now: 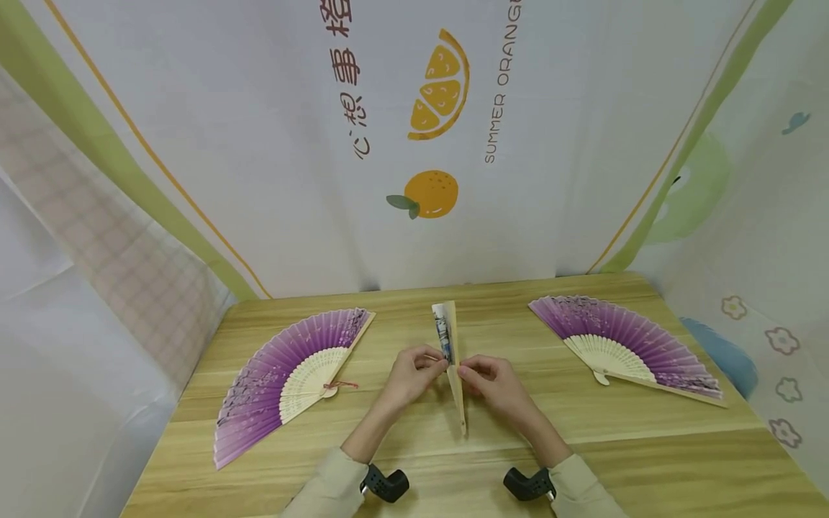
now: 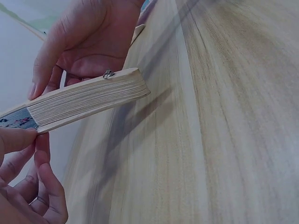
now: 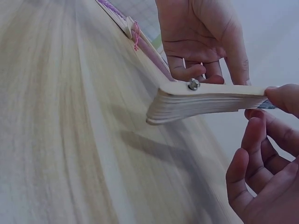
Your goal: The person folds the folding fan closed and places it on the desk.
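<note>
Between both hands, above the middle of the table, stands a mostly folded hand fan with pale wooden ribs and a blue-and-white printed leaf. Its far end is slightly spread. My left hand pinches its left side between thumb and fingers, near where the leaf meets the ribs. From the right, my right hand pinches the opposite side at about the same height. The left wrist view shows the stacked ribs edge-on. A metal rivet at the near end appears in the right wrist view.
An open purple fan with a red tassel lies on the left of the wooden table. Another open purple fan lies on the right. A printed cloth curtain hangs behind the table.
</note>
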{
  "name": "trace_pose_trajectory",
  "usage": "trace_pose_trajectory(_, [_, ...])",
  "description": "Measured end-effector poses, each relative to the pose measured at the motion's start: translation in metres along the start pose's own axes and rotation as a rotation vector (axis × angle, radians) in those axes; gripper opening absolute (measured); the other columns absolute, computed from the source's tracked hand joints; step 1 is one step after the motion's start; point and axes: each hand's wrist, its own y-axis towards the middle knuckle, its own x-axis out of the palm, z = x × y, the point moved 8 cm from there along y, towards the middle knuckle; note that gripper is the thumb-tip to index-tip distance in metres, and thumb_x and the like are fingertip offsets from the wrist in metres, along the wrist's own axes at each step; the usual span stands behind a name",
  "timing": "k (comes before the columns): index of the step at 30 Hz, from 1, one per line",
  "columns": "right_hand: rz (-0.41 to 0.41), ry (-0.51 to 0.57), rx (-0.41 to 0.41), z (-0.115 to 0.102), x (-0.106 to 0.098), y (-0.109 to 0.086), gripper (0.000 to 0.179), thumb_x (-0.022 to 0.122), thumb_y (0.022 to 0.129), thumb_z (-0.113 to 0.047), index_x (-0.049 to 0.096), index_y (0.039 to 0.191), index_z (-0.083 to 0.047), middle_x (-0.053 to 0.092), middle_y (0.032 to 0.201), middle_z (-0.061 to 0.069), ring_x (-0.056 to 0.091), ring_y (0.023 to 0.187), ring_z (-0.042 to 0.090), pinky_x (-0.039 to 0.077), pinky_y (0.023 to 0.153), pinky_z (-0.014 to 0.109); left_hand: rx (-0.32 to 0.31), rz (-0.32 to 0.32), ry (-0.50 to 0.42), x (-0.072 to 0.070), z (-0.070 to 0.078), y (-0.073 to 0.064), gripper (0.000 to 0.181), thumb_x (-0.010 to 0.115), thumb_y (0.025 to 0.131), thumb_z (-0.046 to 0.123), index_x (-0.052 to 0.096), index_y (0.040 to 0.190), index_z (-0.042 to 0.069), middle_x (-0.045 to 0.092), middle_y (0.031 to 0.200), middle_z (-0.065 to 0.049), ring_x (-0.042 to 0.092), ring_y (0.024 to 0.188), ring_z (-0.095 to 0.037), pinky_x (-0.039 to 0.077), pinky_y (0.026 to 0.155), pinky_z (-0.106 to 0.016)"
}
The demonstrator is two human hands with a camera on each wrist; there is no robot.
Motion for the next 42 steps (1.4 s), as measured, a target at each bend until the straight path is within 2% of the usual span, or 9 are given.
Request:
trace_pose_trajectory(6, [0.008,-0.011,0.000,-0.002,0.000,0.000,0.019,0.066,0.101,-0.011,0.072,0.106,0.006,0.061,0.082,0.022,0.055,0.071,0.018,0.048,0.064,0.026,0.009,0.009,0.015,-0.001,0.036,-0.014,0.010,0.065,0.096,-0.003,0.066,0.100,-0.013,0.069,0.091,-0.030,0.063,0.089,-0.054,0.050,0.062,-0.032])
trace_pose_trajectory(14, [0.007,-0.027,-0.023,-0.007,0.002,0.002,0.019,0.066,0.101,-0.013,0.074,0.106,0.003,0.062,0.082,0.024,0.056,0.072,0.021,0.048,0.063,0.025,0.013,0.016,0.037,-0.001,0.040,-0.013,0.009,0.066,0.095,-0.005,0.066,0.098,-0.013,0.069,0.089,-0.030,0.064,0.086,-0.052,0.048,0.059,-0.027])
trace_pose_trajectory(17, [0.013,-0.029,-0.029,-0.008,0.002,0.001,0.019,0.066,0.101,-0.013,0.075,0.106,0.003,0.062,0.083,0.025,0.055,0.072,0.022,0.048,0.063,0.026,-0.003,0.012,0.037,-0.001,0.032,-0.009,0.010,0.065,0.096,-0.004,0.067,0.100,-0.013,0.069,0.091,-0.032,0.064,0.089,-0.053,0.049,0.060,-0.029])
trace_pose_trajectory(20, [0.014,-0.027,-0.032,-0.008,0.003,0.001,0.019,0.066,0.101,-0.013,0.075,0.107,0.003,0.061,0.082,0.024,0.055,0.071,0.022,0.047,0.063,0.026,-0.008,0.006,0.039,-0.001,0.016,-0.002,0.012,0.065,0.097,-0.002,0.067,0.103,-0.012,0.069,0.093,-0.031,0.065,0.088,-0.052,0.052,0.062,-0.035])
trace_pose_trajectory(24, [0.026,-0.020,-0.022,-0.006,0.002,0.001,0.020,0.067,0.100,-0.013,0.075,0.108,0.004,0.066,0.088,0.017,0.056,0.072,0.018,0.049,0.064,0.024,-0.004,-0.006,0.040,-0.002,0.003,0.002,0.014,0.064,0.100,0.003,0.069,0.106,-0.008,0.071,0.095,-0.027,0.067,0.087,-0.045,0.054,0.063,-0.038])
trace_pose_trajectory(28, [0.041,-0.016,-0.008,-0.004,0.001,0.002,0.019,0.068,0.099,-0.012,0.074,0.108,0.004,0.069,0.092,0.011,0.058,0.073,0.018,0.050,0.064,0.025,-0.016,-0.021,0.026,-0.003,-0.001,0.002,0.016,0.063,0.101,0.006,0.069,0.111,-0.005,0.071,0.098,-0.025,0.067,0.091,-0.042,0.053,0.065,-0.035])
trace_pose_trajectory(35, [0.042,-0.016,0.002,-0.002,0.001,0.003,0.021,0.068,0.100,-0.012,0.073,0.108,0.007,0.065,0.087,0.020,0.056,0.071,0.020,0.050,0.063,0.028,-0.057,-0.053,0.004,-0.001,-0.007,0.004,0.019,0.059,0.103,0.006,0.066,0.115,-0.007,0.069,0.095,-0.025,0.062,0.080,-0.029,0.055,0.067,-0.046])
trace_pose_trajectory(39, [0.032,-0.009,0.010,-0.001,0.002,0.004,0.020,0.066,0.100,-0.008,0.071,0.108,0.009,0.063,0.087,0.023,0.056,0.071,0.019,0.050,0.063,0.027,-0.090,-0.070,-0.038,0.001,-0.009,0.003,0.018,0.061,0.103,0.007,0.064,0.111,-0.008,0.066,0.085,-0.016,0.058,0.072,-0.020,0.055,0.066,-0.042])
trace_pose_trajectory(42, [0.024,0.003,0.014,-0.001,0.003,0.004,0.019,0.065,0.100,-0.007,0.070,0.107,0.010,0.062,0.085,0.023,0.055,0.071,0.019,0.049,0.063,0.027,-0.119,-0.082,-0.063,0.002,-0.010,0.001,0.017,0.062,0.103,0.009,0.064,0.109,-0.006,0.064,0.084,-0.010,0.059,0.072,-0.018,0.057,0.067,-0.040])
